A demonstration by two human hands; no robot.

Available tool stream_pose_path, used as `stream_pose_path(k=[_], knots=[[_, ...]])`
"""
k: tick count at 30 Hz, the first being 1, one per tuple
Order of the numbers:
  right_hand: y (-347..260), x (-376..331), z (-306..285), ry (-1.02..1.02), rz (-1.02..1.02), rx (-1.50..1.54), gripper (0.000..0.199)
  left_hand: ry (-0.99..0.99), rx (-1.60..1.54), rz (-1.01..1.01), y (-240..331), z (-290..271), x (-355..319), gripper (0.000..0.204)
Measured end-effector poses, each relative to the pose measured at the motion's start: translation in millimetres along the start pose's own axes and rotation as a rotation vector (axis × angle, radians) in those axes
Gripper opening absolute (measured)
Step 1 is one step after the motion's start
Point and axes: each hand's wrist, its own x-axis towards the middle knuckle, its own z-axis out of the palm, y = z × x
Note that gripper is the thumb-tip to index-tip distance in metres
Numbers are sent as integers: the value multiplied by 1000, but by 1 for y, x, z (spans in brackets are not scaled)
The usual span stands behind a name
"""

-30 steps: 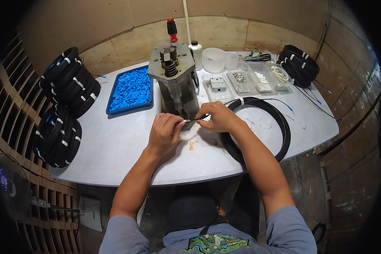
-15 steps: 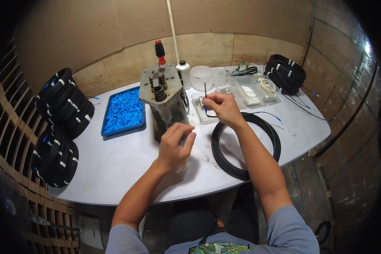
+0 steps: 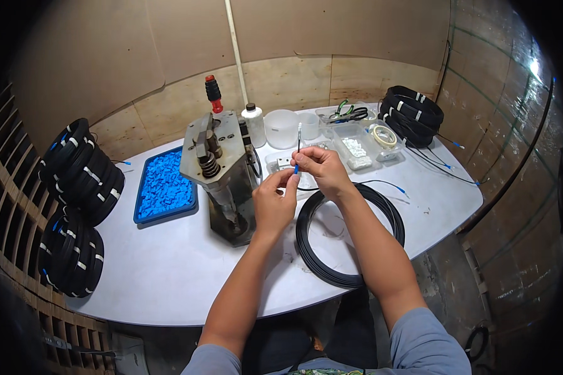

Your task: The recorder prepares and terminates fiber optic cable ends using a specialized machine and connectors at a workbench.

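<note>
In front of me, my right hand (image 3: 324,173) pinches the end of a black cable between thumb and fingertips. The cable end (image 3: 299,139) points upward and has a pale metallic tip. Just under those fingers, my left hand (image 3: 275,201) closes its thumb and fingertips on a small blue sleeve (image 3: 296,169) around the cable. Below my right forearm lies the black cable coil (image 3: 303,236); its other end, with a blue fitting (image 3: 401,190), rests on the table to the right.
A metal hand press (image 3: 228,153) stands left of my hands, beside a blue tray (image 3: 166,218) of small blue pieces. Banded black coils (image 3: 81,178) are stacked far left, others (image 3: 411,115) back right. Behind sit a white bottle (image 3: 253,125), clear containers (image 3: 281,128), pliers (image 3: 350,114) and tape (image 3: 383,136).
My left hand has risen to the right and closed on the blue sleeve beside my right hand. The whole view has shifted slightly.
</note>
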Motion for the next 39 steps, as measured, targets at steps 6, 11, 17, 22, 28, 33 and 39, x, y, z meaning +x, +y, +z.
stream_pose_path(k=[6, 11, 17, 22, 28, 33, 39], knots=[[-4, -7, 3, -26, -29, 36, 20, 40, -11, 41, -2, 5, 1, 18], [0, -5, -3, -5, 61, 86, 19, 12, 53, 111, -1, 9, -3, 20], [1, -9, 2, -32, 135, 133, 15, -26, 80, 77, -4, 6, -10, 22], [6, -10, 5, -31, 151, 104, 14, 5, -4, 19, -8, 4, -16, 21], [8, -11, 8, -36, 150, 105, 15, 49, -48, -39, -13, 2, -19, 18], [8, -13, 9, -36, 164, 111, 16, 82, -107, -90, -8, 2, -19, 18], [8, -14, 12, -43, 150, 108, 22, 94, -100, -84, -11, 3, -20, 18]])
